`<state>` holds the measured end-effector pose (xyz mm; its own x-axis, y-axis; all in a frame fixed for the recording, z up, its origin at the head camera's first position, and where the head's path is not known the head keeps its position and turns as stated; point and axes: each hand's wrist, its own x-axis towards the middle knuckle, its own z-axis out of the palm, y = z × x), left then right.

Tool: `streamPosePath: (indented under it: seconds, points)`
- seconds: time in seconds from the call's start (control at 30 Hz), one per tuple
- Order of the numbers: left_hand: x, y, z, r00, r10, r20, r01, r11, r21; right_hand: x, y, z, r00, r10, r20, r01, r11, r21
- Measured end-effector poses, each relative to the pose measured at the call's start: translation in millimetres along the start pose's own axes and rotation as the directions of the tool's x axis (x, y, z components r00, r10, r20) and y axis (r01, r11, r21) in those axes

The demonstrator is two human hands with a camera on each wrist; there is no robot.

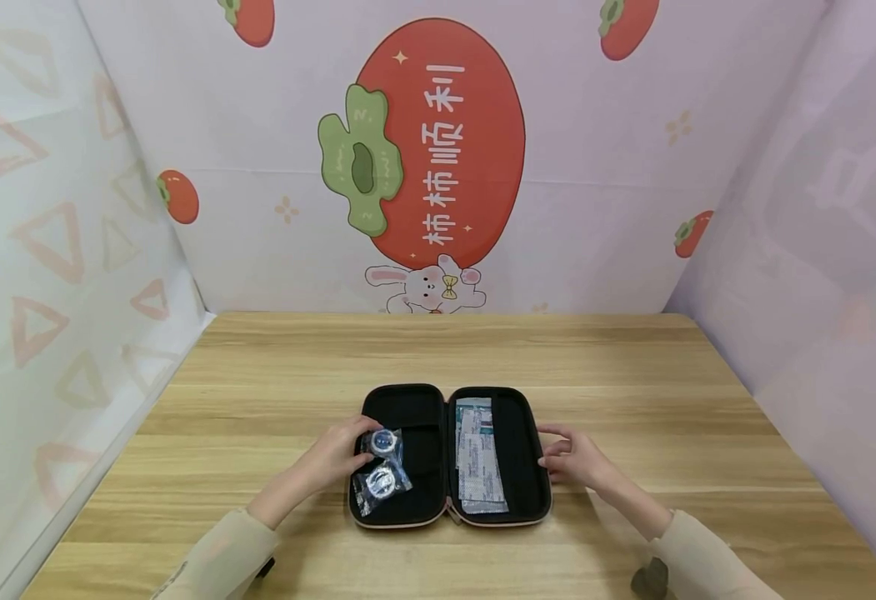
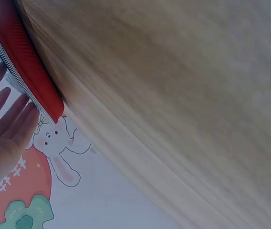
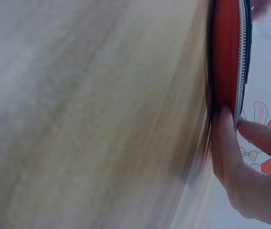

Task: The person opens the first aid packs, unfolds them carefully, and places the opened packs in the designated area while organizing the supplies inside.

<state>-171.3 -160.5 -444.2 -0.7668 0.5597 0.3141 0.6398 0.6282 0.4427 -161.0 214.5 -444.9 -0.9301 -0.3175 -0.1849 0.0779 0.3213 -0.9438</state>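
Observation:
A zip case (image 1: 426, 521) lies unfolded on the table, black inside, with a red outer wall (image 3: 225, 57) and a silver zipper (image 3: 242, 52). Two clear packets, an upper packet (image 1: 385, 443) and a lower packet (image 1: 382, 482), each with a round item inside, sit in its left half. Silver blister-like strips (image 1: 480, 467) lie in the right half. My left hand (image 1: 343, 450) reaches over the left rim, fairly straight fingers at the zipper edge and close to the packets. At the right rim, my right hand (image 1: 576, 457) pinches the case edge between thumb and fingers.
The wood-grain table (image 1: 438, 346) runs back to a printed cloth wall (image 1: 595, 250). Cloth side walls, a left cloth wall (image 1: 55, 275) and a right cloth wall (image 1: 805, 250), border the table. Dark objects show by each sleeve.

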Motion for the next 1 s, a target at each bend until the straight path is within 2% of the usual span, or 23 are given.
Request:
streamPosePath:
  seconds: [0.13, 0.37, 0.53, 1.0]
  points:
    - [1.1, 1.3, 1.5, 1.0, 0.01, 0.018, -0.01, 1.0, 0.018, 0.1, -0.4, 0.2, 1.0, 0.008, -0.007, -0.008, 1.0, -0.003]
    - [2.9, 2.7, 4.0, 0.999, -0.008, 0.036, 0.006, 0.999, 0.048, -0.1, 0.3, 0.5, 1.0, 0.009, -0.014, -0.009, 1.0, 0.0]
    - [4.7, 2.9, 6.2, 0.999, 0.019, 0.029, -0.021, 0.998, 0.066, -0.7, 0.3, 0.4, 1.0, 0.013, -0.01, -0.013, 1.0, 0.003]
    - [11.5, 8.5, 9.1, 0.993, 0.0, 0.114, -0.01, 0.996, 0.085, -1.0, -0.3, 0.5, 1.0, 0.015, -0.012, -0.015, 1.0, -0.007]
